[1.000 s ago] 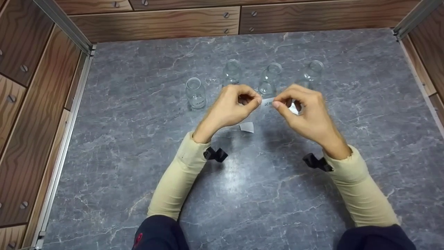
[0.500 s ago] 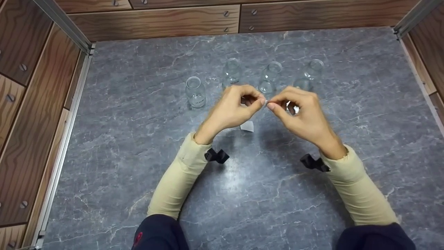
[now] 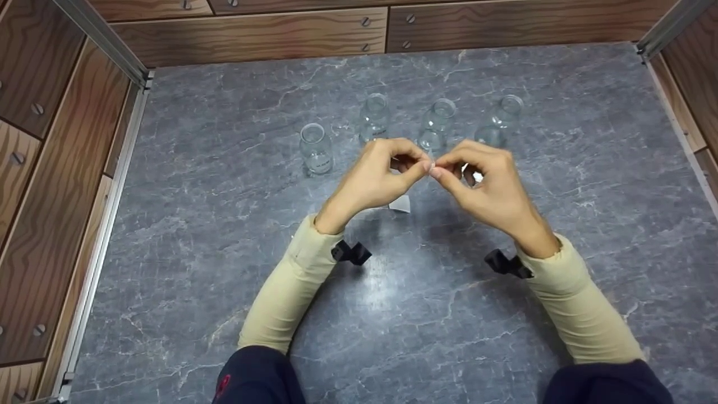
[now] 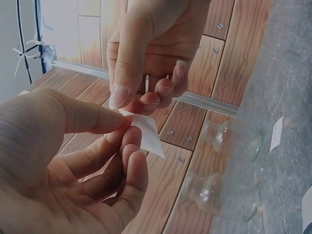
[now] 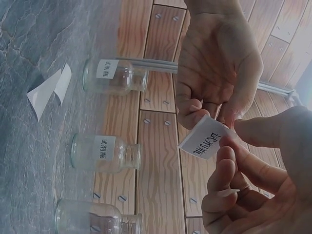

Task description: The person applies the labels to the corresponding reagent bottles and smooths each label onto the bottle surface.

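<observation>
Both hands meet at the fingertips above the table. My left hand (image 3: 373, 175) and right hand (image 3: 487, 182) each pinch the top edge of a small white paper label (image 5: 202, 140) between thumb and forefinger. Dark printed characters face the right wrist view; the left wrist view shows the label's plain side hanging below the fingers. From the head view the label is almost hidden by the fingertips. Behind the hands stand several clear glass bottles, among them a left one (image 3: 316, 148) and a middle one (image 3: 438, 123).
Two bottles in the right wrist view carry white labels (image 5: 107, 69); a third bottle (image 5: 87, 217) shows none there. Loose white paper pieces (image 5: 45, 92) lie on the grey marbled table (image 3: 224, 269). Wood-patterned walls (image 3: 252, 39) enclose the table.
The label was stretched visibly between the hands one second ago. The hands have since drawn together until the fingertips touch, hiding most of it from the head view.
</observation>
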`<state>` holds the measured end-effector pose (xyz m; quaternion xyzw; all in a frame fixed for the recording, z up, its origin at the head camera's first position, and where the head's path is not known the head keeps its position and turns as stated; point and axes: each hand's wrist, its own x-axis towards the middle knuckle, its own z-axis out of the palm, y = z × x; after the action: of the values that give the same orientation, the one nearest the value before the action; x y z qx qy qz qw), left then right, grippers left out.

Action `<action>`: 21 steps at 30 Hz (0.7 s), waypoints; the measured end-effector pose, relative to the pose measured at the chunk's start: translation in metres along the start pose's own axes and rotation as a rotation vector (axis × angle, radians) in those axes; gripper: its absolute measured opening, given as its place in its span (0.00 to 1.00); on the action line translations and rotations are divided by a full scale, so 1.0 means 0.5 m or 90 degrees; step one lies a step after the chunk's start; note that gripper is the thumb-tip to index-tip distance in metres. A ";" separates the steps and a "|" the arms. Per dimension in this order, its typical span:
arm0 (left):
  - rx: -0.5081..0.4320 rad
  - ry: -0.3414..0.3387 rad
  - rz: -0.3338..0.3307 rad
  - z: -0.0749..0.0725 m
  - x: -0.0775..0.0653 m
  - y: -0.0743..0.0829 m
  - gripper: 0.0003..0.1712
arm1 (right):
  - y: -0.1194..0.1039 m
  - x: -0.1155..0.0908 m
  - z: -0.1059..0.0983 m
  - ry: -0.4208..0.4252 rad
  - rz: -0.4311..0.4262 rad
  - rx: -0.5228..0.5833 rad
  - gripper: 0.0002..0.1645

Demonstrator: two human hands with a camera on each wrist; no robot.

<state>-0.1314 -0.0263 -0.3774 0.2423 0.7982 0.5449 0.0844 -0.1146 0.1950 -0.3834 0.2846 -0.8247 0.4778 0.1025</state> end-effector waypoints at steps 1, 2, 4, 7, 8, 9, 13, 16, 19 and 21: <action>0.000 -0.001 0.001 0.000 0.000 0.000 0.09 | 0.000 0.000 0.000 0.000 0.001 0.002 0.04; 0.001 -0.002 0.002 0.000 0.000 0.001 0.09 | 0.000 0.000 -0.001 0.001 0.002 0.004 0.04; 0.001 -0.003 0.003 0.000 0.000 0.002 0.09 | -0.001 -0.001 -0.001 0.003 0.004 0.009 0.04; 0.001 -0.002 0.006 0.000 -0.001 0.003 0.09 | -0.001 0.000 -0.002 0.004 0.007 0.016 0.03; 0.001 -0.001 0.006 0.000 -0.001 0.004 0.09 | -0.001 0.000 -0.002 0.005 0.009 0.020 0.03; 0.001 0.001 0.007 0.000 -0.002 0.004 0.08 | -0.002 0.000 -0.002 0.006 0.011 0.024 0.02; -0.001 0.005 0.008 0.001 -0.002 0.006 0.08 | -0.003 0.000 -0.003 0.011 0.015 0.036 0.04; -0.006 0.009 0.008 0.001 -0.002 0.007 0.08 | -0.004 -0.001 -0.004 0.014 0.019 0.040 0.04; -0.011 0.016 0.008 0.000 -0.002 0.008 0.08 | -0.005 -0.001 -0.006 0.019 0.025 0.042 0.05; -0.013 0.022 0.008 -0.001 -0.002 0.008 0.07 | -0.005 -0.001 -0.008 0.022 0.030 0.043 0.06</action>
<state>-0.1296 -0.0260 -0.3739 0.2374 0.7924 0.5576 0.0696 -0.1131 0.1977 -0.3795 0.2599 -0.8126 0.5128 0.0960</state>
